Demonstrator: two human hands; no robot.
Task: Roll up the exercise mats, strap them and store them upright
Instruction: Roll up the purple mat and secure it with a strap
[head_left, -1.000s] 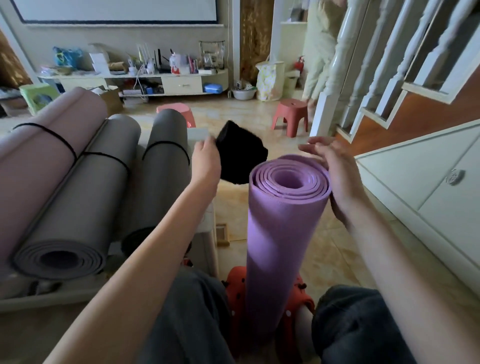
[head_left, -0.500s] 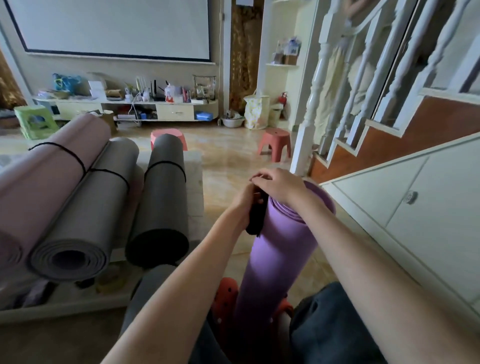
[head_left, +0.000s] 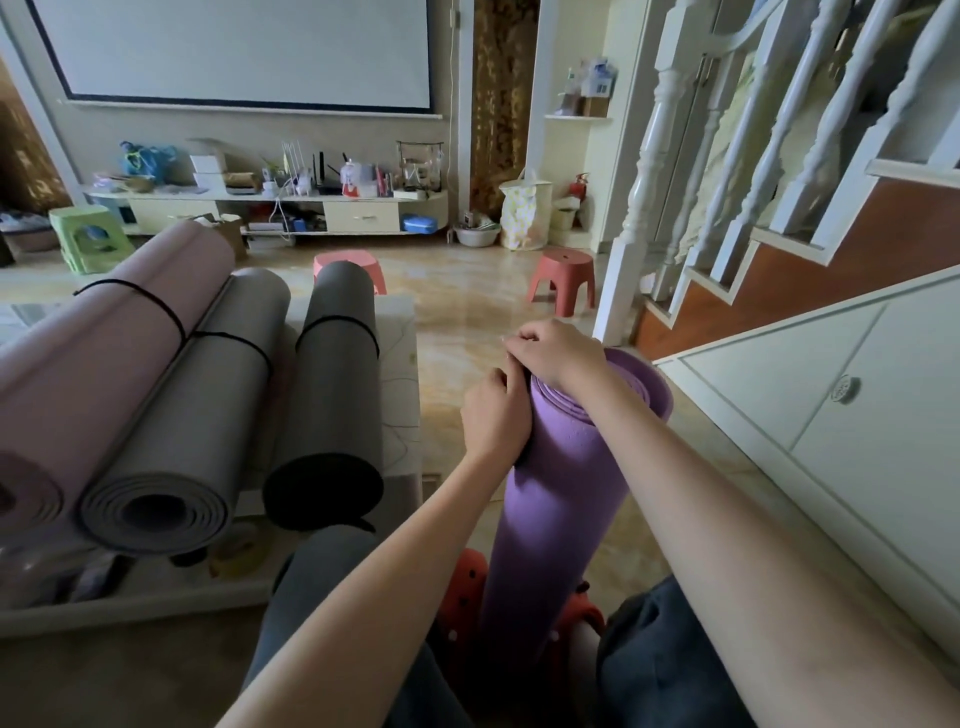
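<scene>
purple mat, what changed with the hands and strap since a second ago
The left hand brought the black strap in against the purple mat; the right hand came over the mat's top, and both now pinch there, the strap almost hidden. The mat stays upright; the three strapped mats lie unmoved.

Rolled mat (head_left: 566, 499) upright between knees, base among shoes (head_left: 462, 587). Left hand (head_left: 493, 421) against its left side near top; right hand (head_left: 558, 351) over top rim. Three strapped mats (head_left: 332, 384) side by side on low platform (head_left: 400, 364) at left. Stool (head_left: 563, 278) beyond. Staircase (head_left: 779, 218), cabinet (head_left: 831, 395) at right. Shelf unit (head_left: 270, 208) along far wall.
</scene>
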